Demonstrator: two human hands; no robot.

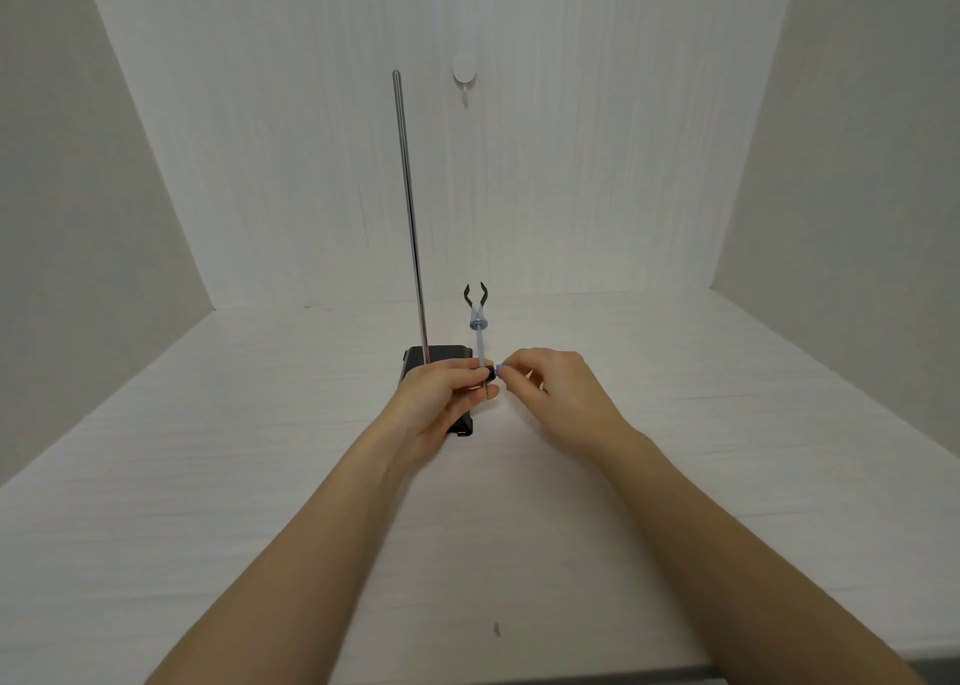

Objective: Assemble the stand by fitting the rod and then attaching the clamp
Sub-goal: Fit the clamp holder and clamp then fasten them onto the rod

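A thin metal rod (410, 206) stands upright in the black base (441, 359) on the white table. Just right of the rod I hold the clamp (479, 320), a grey shaft with black jaws pointing up and away from me. My left hand (441, 393) grips the clamp's near end, where a black boss sits between my fingers. My right hand (550, 383) pinches a small blue-tipped screw knob (500, 370) on that boss. My left hand hides the front of the base. The clamp is apart from the rod.
The white table (260, 450) is closed in by a white back wall and side walls. A round white hook (464, 73) is stuck high on the back wall. The table's front edge runs along the bottom right.
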